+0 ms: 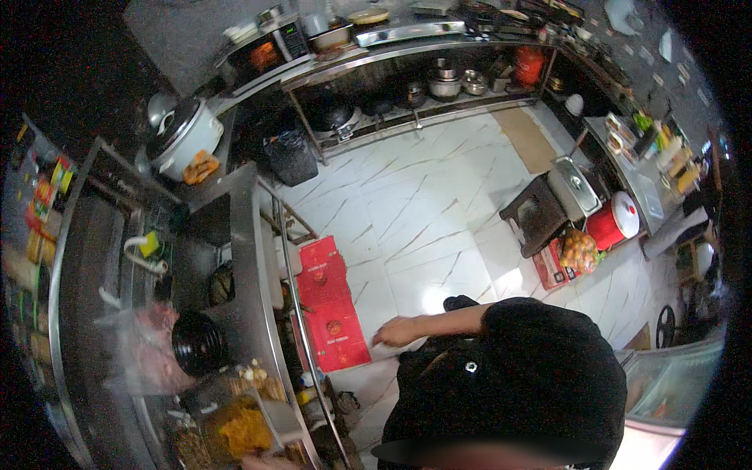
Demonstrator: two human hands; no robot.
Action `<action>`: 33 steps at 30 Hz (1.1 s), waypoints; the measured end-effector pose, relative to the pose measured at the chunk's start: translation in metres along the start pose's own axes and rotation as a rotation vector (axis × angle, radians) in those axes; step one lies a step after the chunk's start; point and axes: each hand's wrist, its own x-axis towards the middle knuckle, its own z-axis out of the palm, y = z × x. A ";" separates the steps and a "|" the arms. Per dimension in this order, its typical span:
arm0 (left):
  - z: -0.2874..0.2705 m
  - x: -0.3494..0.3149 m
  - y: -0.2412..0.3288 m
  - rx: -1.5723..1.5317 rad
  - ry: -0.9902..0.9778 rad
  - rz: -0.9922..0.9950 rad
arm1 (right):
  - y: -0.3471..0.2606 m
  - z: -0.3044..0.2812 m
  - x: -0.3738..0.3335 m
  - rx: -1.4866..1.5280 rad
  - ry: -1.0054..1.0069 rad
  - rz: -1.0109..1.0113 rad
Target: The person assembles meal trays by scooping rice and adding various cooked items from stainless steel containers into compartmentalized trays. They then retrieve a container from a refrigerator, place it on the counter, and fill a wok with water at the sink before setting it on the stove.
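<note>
My left arm reaches out from a black short sleeve over the pale tiled floor. The back of my left hand (pixel 398 331) faces up, with its fingers dipping downward; they are small and blurred, so I cannot tell whether they are apart or closed. No object shows clearly in it. Nearest to it lies a red printed cardboard sheet (pixel 329 301) on the floor, beside the steel counter. My right arm and hand are hidden behind my black-clad body. At the lower left, part of another hand (pixel 262 462) shows beside a heap of yellow food (pixel 243 429).
A steel counter with a rail (pixel 286 274) runs along my left, bearing a black round pan (pixel 197 343). A black bin (pixel 290 157) stands farther off. Pots (pixel 445 82) fill the far shelf. To the right are a red drum (pixel 613 222) and a bag of vegetables (pixel 578 252).
</note>
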 end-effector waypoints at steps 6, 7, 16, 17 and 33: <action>0.058 -0.015 -0.009 0.082 -0.078 0.014 | 0.219 0.055 -0.241 -0.140 0.201 0.934; 0.075 -0.023 -0.012 0.102 -0.095 0.015 | 0.247 0.070 -0.295 -0.178 0.069 1.007; 0.259 -0.126 -0.047 0.197 -0.271 0.069 | 0.343 0.104 -0.463 0.524 0.019 1.423; 0.285 -0.138 -0.058 0.200 -0.287 0.058 | 0.361 0.100 -0.471 0.597 0.063 1.416; 0.776 -0.364 -0.125 0.368 -1.187 0.207 | 0.446 -0.260 -0.468 0.283 0.590 1.180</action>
